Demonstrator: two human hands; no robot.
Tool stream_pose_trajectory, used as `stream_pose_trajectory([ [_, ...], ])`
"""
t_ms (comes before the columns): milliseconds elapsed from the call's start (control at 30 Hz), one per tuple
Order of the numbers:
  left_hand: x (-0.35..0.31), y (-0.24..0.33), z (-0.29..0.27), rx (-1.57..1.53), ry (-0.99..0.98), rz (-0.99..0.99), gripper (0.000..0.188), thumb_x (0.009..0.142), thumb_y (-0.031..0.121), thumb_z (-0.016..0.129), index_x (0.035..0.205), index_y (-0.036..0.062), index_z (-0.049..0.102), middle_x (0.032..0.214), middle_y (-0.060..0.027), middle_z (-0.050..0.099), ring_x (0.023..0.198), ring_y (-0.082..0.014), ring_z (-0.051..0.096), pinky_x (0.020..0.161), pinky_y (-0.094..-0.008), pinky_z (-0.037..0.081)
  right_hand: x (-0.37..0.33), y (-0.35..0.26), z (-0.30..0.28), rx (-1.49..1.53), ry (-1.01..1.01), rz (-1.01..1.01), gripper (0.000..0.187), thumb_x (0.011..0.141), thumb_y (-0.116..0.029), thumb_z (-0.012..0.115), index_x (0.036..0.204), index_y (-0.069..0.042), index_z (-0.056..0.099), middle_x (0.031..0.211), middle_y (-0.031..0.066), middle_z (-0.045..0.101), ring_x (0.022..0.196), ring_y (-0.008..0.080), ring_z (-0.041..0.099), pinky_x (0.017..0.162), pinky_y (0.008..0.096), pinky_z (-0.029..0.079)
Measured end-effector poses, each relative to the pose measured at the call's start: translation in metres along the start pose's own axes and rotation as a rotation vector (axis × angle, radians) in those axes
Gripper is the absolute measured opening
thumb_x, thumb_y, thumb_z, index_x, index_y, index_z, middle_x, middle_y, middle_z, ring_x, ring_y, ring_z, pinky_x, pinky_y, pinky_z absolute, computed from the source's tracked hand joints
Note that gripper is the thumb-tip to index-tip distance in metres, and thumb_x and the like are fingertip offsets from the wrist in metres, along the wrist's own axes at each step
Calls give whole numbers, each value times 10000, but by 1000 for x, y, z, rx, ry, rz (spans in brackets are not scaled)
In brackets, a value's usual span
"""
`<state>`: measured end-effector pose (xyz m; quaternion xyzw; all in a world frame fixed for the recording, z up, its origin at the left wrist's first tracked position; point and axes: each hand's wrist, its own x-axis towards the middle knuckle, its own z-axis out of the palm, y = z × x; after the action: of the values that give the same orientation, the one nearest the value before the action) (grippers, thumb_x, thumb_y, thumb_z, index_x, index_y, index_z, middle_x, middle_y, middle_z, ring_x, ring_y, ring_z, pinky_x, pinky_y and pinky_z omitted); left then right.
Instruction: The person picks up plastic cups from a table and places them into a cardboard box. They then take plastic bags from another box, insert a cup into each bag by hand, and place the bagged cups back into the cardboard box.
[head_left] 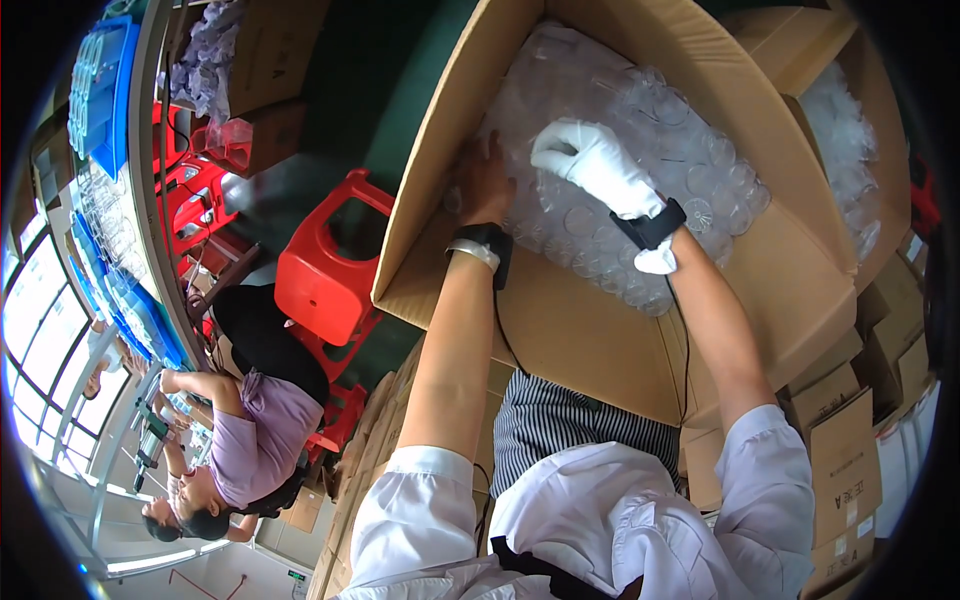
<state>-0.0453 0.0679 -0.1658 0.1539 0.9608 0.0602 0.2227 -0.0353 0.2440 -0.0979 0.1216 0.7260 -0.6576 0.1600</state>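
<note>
Both my hands are inside a large open cardboard box (590, 350). Clear plastic cups (700, 180), or similar round containers, fill much of it, with a clear plastic bag (560, 75) toward the far left. My bare left hand (485, 185) lies in shadow by the box's left wall, its fingers stretched out at the edge of the plastic. My right hand (595, 165), in a white glove, is over the containers. Its thumb and fingers curl together, and what they pinch, if anything, cannot be made out. Each wrist wears a black strap with a cable.
Red plastic stools (325, 265) stand left of the box. Farther left, a person in a light purple shirt (250, 440) sits at a workbench holding blue trays (110, 90). Another box with clear plastic (845, 150) is at right, above stacked cartons (840, 460).
</note>
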Motion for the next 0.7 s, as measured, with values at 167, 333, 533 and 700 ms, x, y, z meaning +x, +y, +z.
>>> stream_pose_trajectory([
  [167, 7, -22, 41, 119, 4, 43, 481, 672, 146, 633, 1123, 38, 505, 1149, -216, 483, 1081, -369, 463, 929, -425, 384, 2, -10, 5, -100, 7, -110, 58, 748, -76, 642, 774, -32, 616, 757, 51, 604, 675, 143, 561, 642, 262, 446],
  [333, 8, -28, 60, -165, 62, -113, 470, 646, 125, 613, 1091, 12, 508, 1136, -233, 493, 1077, -380, 465, 916, -423, 400, 0, -6, 10, 59, 30, -220, 65, 772, -94, 633, 790, -38, 605, 743, 19, 597, 681, 113, 558, 631, 246, 444],
  [533, 15, -8, 10, -769, -104, -363, 543, 599, 144, 656, 1096, -2, 495, 1094, -196, 530, 1053, -318, 503, 885, -379, 412, -15, -21, -29, 566, 29, 92, 125, 793, -101, 612, 904, -57, 577, 712, 1, 588, 662, 115, 569, 568, 260, 443],
  [700, 2, -3, -30, -752, 54, -137, 498, 662, 119, 679, 1112, 3, 502, 1049, -152, 561, 969, -224, 533, 825, -311, 432, -30, -7, -38, -326, 334, 60, 217, 791, -176, 625, 980, -98, 553, 700, 49, 610, 610, 175, 583, 521, 309, 454],
])
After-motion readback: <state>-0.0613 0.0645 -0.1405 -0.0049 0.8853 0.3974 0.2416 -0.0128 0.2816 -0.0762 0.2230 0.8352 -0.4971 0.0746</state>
